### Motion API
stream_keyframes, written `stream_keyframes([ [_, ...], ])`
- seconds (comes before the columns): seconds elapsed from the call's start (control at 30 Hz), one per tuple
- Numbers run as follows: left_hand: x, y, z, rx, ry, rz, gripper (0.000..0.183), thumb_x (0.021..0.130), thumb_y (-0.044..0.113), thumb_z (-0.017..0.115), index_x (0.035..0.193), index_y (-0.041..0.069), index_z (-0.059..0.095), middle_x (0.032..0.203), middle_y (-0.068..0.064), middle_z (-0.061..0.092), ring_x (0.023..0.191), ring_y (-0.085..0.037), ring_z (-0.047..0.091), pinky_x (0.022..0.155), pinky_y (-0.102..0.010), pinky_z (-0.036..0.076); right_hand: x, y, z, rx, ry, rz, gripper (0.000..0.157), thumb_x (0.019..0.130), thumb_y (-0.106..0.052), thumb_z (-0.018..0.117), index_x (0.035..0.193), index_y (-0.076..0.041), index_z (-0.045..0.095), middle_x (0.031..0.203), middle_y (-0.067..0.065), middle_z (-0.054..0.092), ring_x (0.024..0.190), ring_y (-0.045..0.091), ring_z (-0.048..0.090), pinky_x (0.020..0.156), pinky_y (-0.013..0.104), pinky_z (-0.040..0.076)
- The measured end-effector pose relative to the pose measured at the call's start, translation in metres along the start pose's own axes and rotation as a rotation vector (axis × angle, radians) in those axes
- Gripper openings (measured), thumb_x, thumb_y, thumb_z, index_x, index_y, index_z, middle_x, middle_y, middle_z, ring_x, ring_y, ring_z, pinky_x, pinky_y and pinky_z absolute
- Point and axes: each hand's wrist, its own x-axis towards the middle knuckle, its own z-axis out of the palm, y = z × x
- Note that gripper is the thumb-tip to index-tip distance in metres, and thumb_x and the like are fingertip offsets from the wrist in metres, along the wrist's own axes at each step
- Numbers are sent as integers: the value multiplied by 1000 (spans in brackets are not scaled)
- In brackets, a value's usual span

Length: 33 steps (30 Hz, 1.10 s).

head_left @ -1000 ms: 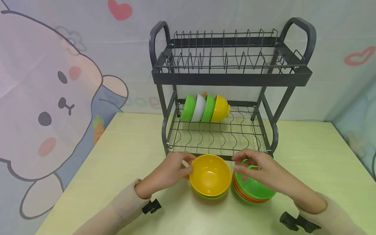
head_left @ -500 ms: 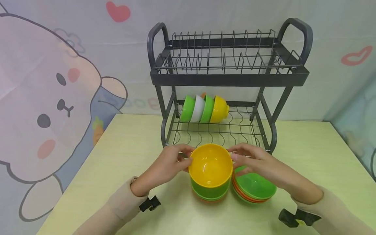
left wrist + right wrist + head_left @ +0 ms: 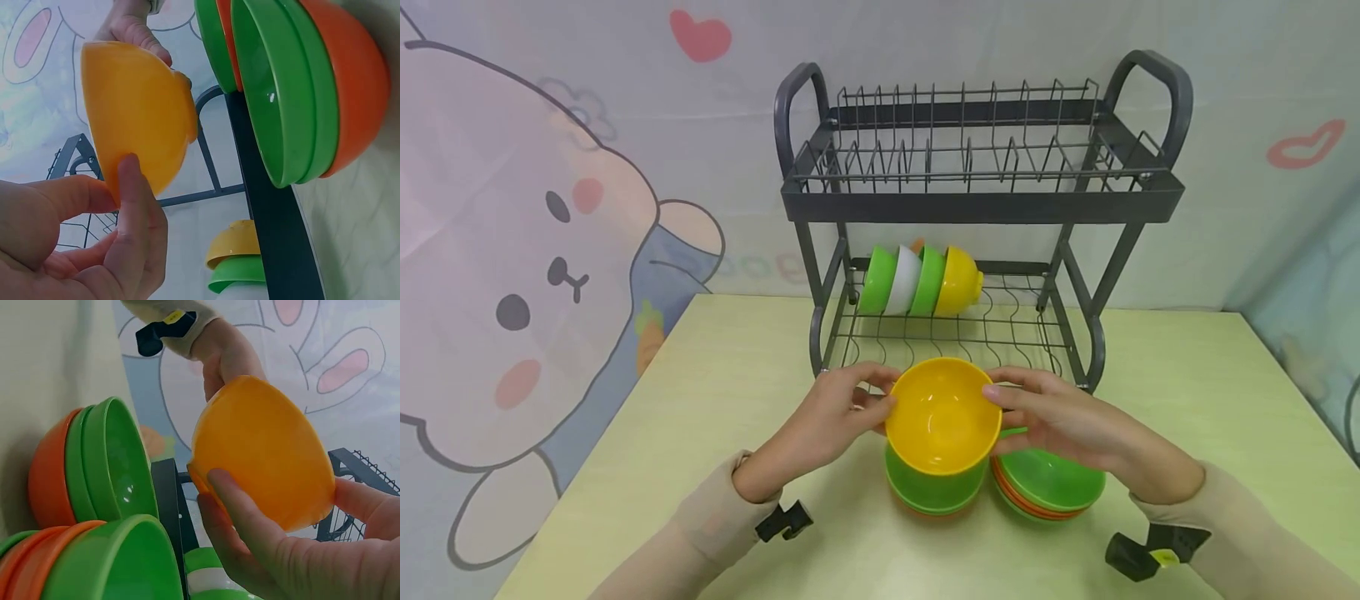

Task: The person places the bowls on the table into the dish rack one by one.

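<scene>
Both hands hold a yellow bowl (image 3: pixel 943 417) by its sides, raised above a stack of green and orange bowls (image 3: pixel 936 487). My left hand (image 3: pixel 838 417) pinches its left rim, thumb at the edge and fingers on the outer wall, as the left wrist view shows. On the right side my right hand (image 3: pixel 1067 417) grips it, thumb on the rim and fingers spread under the wall, seen in the right wrist view. A second stack with a green bowl (image 3: pixel 1056 483) on top stands beneath the right hand.
Behind the hands stands a dark two-tier dish rack (image 3: pixel 985 208). On its lower tier several bowls lean in a row at the left, with a yellow bowl (image 3: pixel 957 283) at the right end. The pale table (image 3: pixel 737 350) extends to both sides; a printed cloth (image 3: pixel 752 125) hangs behind.
The yellow bowl has been lifted off the middle stack, uncovering a green bowl. My right hand has moved left from over the right stack and taken hold of the yellow bowl's right side.
</scene>
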Motion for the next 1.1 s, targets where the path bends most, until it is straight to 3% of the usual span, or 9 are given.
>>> stream_keyframes([
  [0.23, 3, -6, 0, -7, -14, 71, 32, 90, 10, 59, 122, 6, 55, 105, -5, 59, 77, -12, 65, 66, -25, 56, -2, -3, -2, 49, -15, 1, 32, 99, -12, 42, 127, 4, 38, 116, 17, 54, 101, 31, 58, 88, 50, 47],
  [0.47, 5, -6, -4, -21, 11, 96, 34, 91, 21, 58, 123, 12, 54, 103, -5, 56, 77, -12, 65, 71, -27, 55, -3, -9, -3, 44, 17, 0, 33, 98, -13, 43, 126, 3, 36, 116, 15, 53, 102, 30, 58, 88, 50, 46],
  [0.63, 6, -8, -10, 15, 74, 121, 31, 91, 25, 58, 121, 16, 55, 102, -1, 55, 77, -15, 64, 67, -27, 55, -3, -11, -5, 29, 49, 7, 37, 98, -13, 44, 128, 3, 33, 116, 14, 53, 103, 30, 58, 88, 51, 46],
  [0.8, 6, -13, -19, 148, 169, 150, 27, 91, 28, 59, 117, 20, 57, 100, 4, 57, 82, -11, 61, 69, -25, 54, -3, -14, -7, 35, 70, 3, 32, 98, -14, 45, 125, 0, 37, 114, 13, 52, 100, 29, 59, 88, 50, 46],
  [0.97, 5, -17, -31, 230, 266, 144, 25, 90, 24, 61, 114, 17, 59, 101, 4, 58, 86, -8, 56, 72, -27, 52, -3, -17, -12, 25, 99, 5, 35, 98, -15, 45, 128, 0, 34, 116, 13, 51, 101, 28, 59, 89, 49, 46],
  [1.1, 5, -24, -40, 301, 348, 150, 25, 89, 15, 62, 113, 12, 59, 104, -2, 56, 89, -13, 54, 75, -31, 52, -3, -20, -16, -9, 155, 9, 45, 97, -18, 47, 132, 1, 26, 119, 15, 47, 100, 28, 59, 89, 47, 45],
])
